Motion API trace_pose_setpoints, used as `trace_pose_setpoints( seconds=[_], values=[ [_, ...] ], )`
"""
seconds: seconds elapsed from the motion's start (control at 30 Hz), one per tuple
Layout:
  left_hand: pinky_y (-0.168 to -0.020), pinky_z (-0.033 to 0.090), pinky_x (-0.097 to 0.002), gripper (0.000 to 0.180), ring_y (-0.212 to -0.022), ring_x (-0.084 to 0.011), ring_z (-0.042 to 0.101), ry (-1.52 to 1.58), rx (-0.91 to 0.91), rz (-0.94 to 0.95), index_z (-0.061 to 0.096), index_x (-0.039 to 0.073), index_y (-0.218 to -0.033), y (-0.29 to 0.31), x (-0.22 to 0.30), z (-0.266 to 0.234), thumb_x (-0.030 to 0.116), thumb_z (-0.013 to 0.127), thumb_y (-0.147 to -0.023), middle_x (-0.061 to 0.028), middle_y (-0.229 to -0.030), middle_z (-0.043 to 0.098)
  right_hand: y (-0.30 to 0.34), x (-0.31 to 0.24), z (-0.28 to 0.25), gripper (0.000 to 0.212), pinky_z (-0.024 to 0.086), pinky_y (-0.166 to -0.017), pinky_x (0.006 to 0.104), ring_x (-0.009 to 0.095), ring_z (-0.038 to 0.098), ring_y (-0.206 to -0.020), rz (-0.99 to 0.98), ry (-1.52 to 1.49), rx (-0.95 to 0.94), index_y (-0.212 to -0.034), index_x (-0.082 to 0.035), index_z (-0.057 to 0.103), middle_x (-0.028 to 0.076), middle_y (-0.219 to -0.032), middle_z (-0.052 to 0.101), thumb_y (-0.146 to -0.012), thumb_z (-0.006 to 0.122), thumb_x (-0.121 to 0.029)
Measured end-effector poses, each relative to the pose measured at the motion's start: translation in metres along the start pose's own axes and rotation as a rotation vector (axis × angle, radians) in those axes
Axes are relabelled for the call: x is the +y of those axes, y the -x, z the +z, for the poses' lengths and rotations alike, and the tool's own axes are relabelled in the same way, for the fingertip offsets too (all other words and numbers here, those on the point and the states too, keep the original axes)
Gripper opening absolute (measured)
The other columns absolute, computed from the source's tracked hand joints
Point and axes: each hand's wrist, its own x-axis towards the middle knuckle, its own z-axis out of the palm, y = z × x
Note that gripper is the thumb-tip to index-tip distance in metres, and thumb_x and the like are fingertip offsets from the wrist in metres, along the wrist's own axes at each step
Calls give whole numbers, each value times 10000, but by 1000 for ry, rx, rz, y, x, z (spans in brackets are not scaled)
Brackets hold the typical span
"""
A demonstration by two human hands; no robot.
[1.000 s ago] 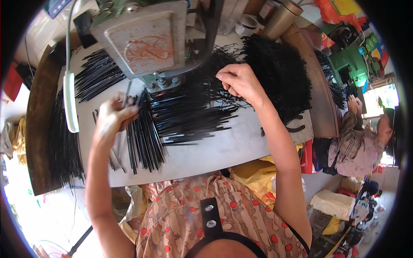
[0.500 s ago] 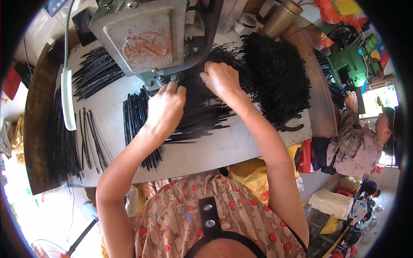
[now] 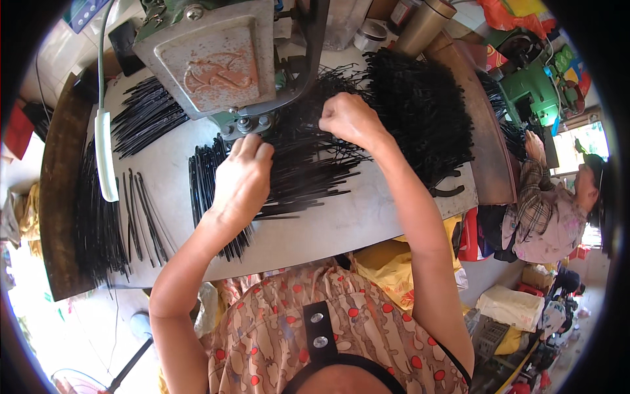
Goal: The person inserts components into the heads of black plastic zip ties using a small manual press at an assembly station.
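Observation:
My left hand (image 3: 243,174) is closed, fingers curled down over thin black strips just in front of the machine's metal working end (image 3: 246,125). Whatever is in its fingertips is hidden. Farther right, my right hand (image 3: 351,121) is closed in a pinch above a spread of black strips (image 3: 308,180); what it pinches, if anything, is too dark to make out. A dense bundle of black strips (image 3: 203,177) lies under and left of my left wrist. Beyond my right hand rises a large pile of black strips (image 3: 420,118).
The machine's scuffed metal cover (image 3: 213,72) overhangs the worktable (image 3: 315,236). A white lamp (image 3: 105,157) hangs at the left, near more strips (image 3: 98,217). A black-handled tool (image 3: 448,187) and a gold flask (image 3: 426,29) are at the right. A co-worker (image 3: 545,217) sits beside a green machine (image 3: 528,95).
My left hand has drawn back slightly toward me and left, away from the machine's working end. My right hand has shifted right, widening the gap between them.

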Motion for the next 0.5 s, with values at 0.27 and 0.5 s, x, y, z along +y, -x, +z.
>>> trace_pose_setpoints(
  seconds=[0.27, 0.5],
  values=[
    [-595, 406, -414, 129, -675, -347, 500, 259, 21, -320, 439, -19, -801, 21, -33, -20, -65, 498, -697, -176, -748, 491, 17, 0, -10, 108, 369, -425, 229, 96, 479, -442, 5, -422, -322, -675, 26, 573, 63, -565, 551, -651, 554, -78],
    [-607, 414, -406, 217, -695, -382, 503, 161, 145, -216, 501, -14, -948, 12, -36, -16, -63, 461, -741, -200, -785, 506, 7, -34, 27, 203, 366, -374, 187, 73, 489, -455, -90, -845, -357, -904, 55, 554, 69, -632, 564, -746, 553, -73]
  ],
)
